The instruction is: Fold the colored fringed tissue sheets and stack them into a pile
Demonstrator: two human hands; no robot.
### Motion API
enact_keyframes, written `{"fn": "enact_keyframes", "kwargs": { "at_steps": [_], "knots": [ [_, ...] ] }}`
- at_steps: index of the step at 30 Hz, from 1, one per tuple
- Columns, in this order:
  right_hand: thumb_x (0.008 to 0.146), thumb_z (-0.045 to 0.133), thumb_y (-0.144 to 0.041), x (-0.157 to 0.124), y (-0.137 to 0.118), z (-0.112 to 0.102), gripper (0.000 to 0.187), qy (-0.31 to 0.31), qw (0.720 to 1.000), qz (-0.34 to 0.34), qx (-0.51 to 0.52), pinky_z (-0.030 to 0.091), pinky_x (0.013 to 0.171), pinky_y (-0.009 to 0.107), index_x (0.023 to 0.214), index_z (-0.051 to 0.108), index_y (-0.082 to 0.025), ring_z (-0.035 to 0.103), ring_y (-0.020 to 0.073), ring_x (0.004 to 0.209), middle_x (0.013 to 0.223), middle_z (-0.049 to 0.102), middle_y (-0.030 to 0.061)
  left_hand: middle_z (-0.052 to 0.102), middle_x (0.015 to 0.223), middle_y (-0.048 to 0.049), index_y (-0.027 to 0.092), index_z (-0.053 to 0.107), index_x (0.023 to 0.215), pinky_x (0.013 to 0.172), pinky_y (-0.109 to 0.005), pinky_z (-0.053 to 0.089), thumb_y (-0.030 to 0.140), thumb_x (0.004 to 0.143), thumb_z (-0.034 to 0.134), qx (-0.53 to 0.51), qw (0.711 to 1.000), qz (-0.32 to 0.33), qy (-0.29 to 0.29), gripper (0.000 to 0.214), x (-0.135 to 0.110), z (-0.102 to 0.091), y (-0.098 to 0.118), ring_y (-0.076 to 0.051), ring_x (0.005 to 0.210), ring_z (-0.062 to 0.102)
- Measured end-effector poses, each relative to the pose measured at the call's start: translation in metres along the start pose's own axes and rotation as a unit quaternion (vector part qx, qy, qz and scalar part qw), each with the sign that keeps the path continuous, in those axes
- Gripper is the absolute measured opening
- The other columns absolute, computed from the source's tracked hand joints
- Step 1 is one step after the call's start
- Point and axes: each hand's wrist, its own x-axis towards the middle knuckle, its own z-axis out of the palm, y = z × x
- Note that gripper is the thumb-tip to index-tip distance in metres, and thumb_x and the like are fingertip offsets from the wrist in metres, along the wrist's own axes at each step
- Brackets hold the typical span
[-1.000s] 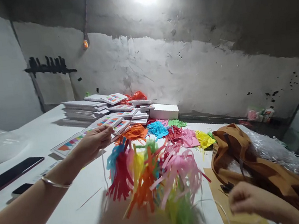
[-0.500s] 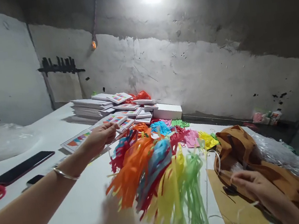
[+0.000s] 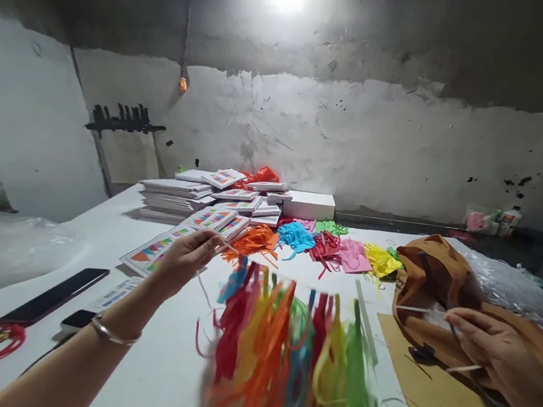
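Note:
My left hand (image 3: 189, 259) pinches one end of a thin white string (image 3: 229, 245), with the fingers pressed together. At the right, my right hand (image 3: 493, 341) is closed on the string's other end, which shows as a pale line by the fingertips. Between the hands hangs a tassel garland (image 3: 278, 357) of crimson, orange, yellow, blue and green paper strips. It is blurred by motion, and the string is hard to follow above the tassels. Under the right hand lie a brown cloth bag (image 3: 430, 275) and a tan paper sheet (image 3: 405, 360).
Flat tassel bundles, among them an orange one (image 3: 256, 239) and a blue one (image 3: 296, 235), lie in a row across the white table (image 3: 140, 383). Stacked printed packets (image 3: 175, 200) stand behind. A phone (image 3: 57, 295) and clear plastic bags (image 3: 9, 247) are at the left.
The tassel garland has swung lower and nearer, uncovering the flat bundles behind it. My right hand has moved slightly right and down. The view has shifted a little.

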Motion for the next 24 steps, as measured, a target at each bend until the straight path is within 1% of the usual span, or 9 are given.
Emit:
{"fn": "enact_keyframes", "kwargs": {
  "at_steps": [3, 6, 8, 11, 15, 18, 19, 21, 24],
  "knots": [
    [0.043, 0.099, -0.043, 0.001, -0.006, 0.002, 0.040, 0.007, 0.998, -0.013, 0.061, 0.037, 0.039, 0.013, 0.073, 0.079, -0.023, 0.039, 0.0028, 0.042, 0.054, 0.060, -0.0024, 0.039, 0.053, 0.0063, 0.016, 0.065, 0.082, 0.041, -0.018, 0.022, 0.051, 0.080, 0.074, 0.005, 1.000, 0.010, 0.024, 0.036, -0.002, 0.000, 0.000, -0.006, 0.045, 0.031],
    [0.040, 0.100, -0.039, 0.003, -0.010, 0.001, 0.042, 0.016, 0.995, -0.011, 0.097, 0.038, 0.038, 0.012, 0.072, 0.078, -0.023, 0.037, 0.0013, 0.039, 0.049, 0.057, -0.0044, 0.039, 0.055, 0.0064, 0.016, 0.065, 0.084, 0.042, -0.018, 0.023, 0.052, 0.079, 0.075, 0.012, 0.999, 0.020, 0.025, 0.038, -0.001, -0.001, 0.003, -0.007, 0.047, 0.032],
    [0.038, 0.100, -0.038, 0.005, -0.012, 0.002, 0.043, 0.029, 0.995, 0.008, 0.091, 0.040, 0.038, 0.012, 0.071, 0.078, -0.022, 0.041, 0.0016, 0.039, 0.052, 0.062, -0.0032, 0.038, 0.054, 0.0071, 0.015, 0.066, 0.085, 0.042, -0.018, 0.022, 0.053, 0.080, 0.074, 0.020, 1.000, 0.018, 0.012, 0.039, 0.001, 0.000, 0.005, -0.006, 0.046, 0.030],
    [0.029, 0.101, -0.035, 0.008, -0.017, 0.004, 0.050, 0.047, 0.996, 0.042, 0.068, 0.048, 0.043, 0.012, 0.070, 0.077, -0.019, 0.057, 0.0070, 0.048, 0.061, 0.070, 0.0006, 0.039, 0.053, 0.0068, 0.014, 0.066, 0.080, 0.041, -0.019, 0.021, 0.054, 0.081, 0.074, 0.033, 0.999, 0.004, -0.026, 0.041, 0.004, 0.002, 0.009, -0.006, 0.046, 0.030],
    [0.037, 0.099, -0.033, 0.010, -0.021, -0.009, 0.045, 0.039, 0.995, 0.003, 0.086, 0.049, 0.043, 0.012, 0.073, 0.077, -0.019, 0.054, 0.0057, 0.043, 0.061, 0.070, 0.0005, 0.038, 0.054, 0.0072, 0.014, 0.063, 0.081, 0.042, -0.019, 0.022, 0.061, 0.081, 0.070, 0.033, 0.998, 0.001, -0.053, 0.047, 0.004, -0.001, 0.012, -0.006, 0.047, 0.030],
    [0.027, 0.099, -0.032, 0.012, -0.023, -0.022, 0.049, 0.063, 0.993, 0.003, 0.095, 0.061, 0.058, 0.020, 0.070, 0.077, -0.023, 0.069, 0.0168, 0.058, 0.072, 0.076, 0.0032, 0.035, 0.055, 0.0073, 0.016, 0.061, 0.082, 0.043, -0.020, 0.022, 0.070, 0.076, 0.069, 0.037, 0.998, -0.004, -0.059, 0.055, 0.002, -0.007, 0.013, -0.007, 0.048, 0.028],
    [0.024, 0.099, -0.031, 0.013, -0.023, -0.024, 0.051, 0.069, 0.993, 0.012, 0.091, 0.062, 0.061, 0.022, 0.069, 0.077, -0.023, 0.071, 0.0196, 0.063, 0.074, 0.077, 0.0040, 0.036, 0.055, 0.0067, 0.016, 0.061, 0.081, 0.043, -0.020, 0.022, 0.072, 0.074, 0.070, 0.044, 0.997, -0.011, -0.064, 0.058, 0.001, -0.009, 0.013, -0.007, 0.048, 0.029],
    [0.024, 0.099, -0.032, 0.017, -0.023, -0.020, 0.050, 0.062, 0.995, 0.030, 0.067, 0.059, 0.053, 0.018, 0.069, 0.078, -0.022, 0.067, 0.0159, 0.057, 0.070, 0.075, 0.0045, 0.040, 0.055, 0.0053, 0.015, 0.063, 0.077, 0.044, -0.021, 0.023, 0.072, 0.071, 0.072, 0.069, 0.994, -0.031, -0.079, 0.058, 0.001, -0.010, 0.011, -0.009, 0.049, 0.031],
    [0.030, 0.099, -0.033, 0.024, -0.018, -0.007, 0.048, 0.046, 0.997, 0.033, 0.044, 0.045, 0.038, 0.012, 0.070, 0.077, -0.018, 0.049, 0.0052, 0.043, 0.059, 0.068, 0.0018, 0.045, 0.055, 0.0040, 0.015, 0.066, 0.075, 0.047, -0.021, 0.025, 0.063, 0.071, 0.075, 0.111, 0.987, -0.071, -0.090, 0.050, 0.003, -0.007, 0.004, -0.010, 0.052, 0.035]
  ]
}}
